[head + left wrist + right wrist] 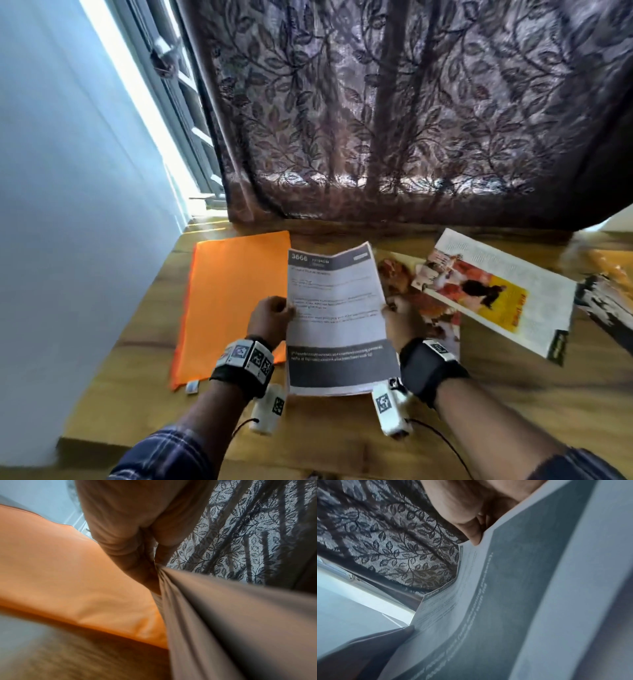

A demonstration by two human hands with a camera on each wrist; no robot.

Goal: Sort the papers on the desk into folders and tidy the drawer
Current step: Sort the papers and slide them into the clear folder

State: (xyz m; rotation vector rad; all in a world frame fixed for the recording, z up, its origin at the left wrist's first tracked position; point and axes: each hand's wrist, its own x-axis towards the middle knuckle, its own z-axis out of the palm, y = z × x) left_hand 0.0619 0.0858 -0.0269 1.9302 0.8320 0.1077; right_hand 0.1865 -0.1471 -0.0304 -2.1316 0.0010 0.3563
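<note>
A printed white sheet (337,315) with grey bands at top and bottom is held up over the wooden desk (496,404). My left hand (270,317) pinches its left edge, and my right hand (399,317) pinches its right edge. In the left wrist view the left hand (145,563) grips the sheet's edge (205,615) beside the orange folder (68,574). In the right wrist view the right hand's thumb (471,534) lies on the sheet (522,588). The orange folder (233,298) lies flat to the left of the sheet.
Colourful magazines and leaflets (493,291) lie spread at the right, with a darker printed one (606,305) at the far right edge. A patterned curtain (411,120) hangs behind the desk. A white wall (68,205) borders the left side.
</note>
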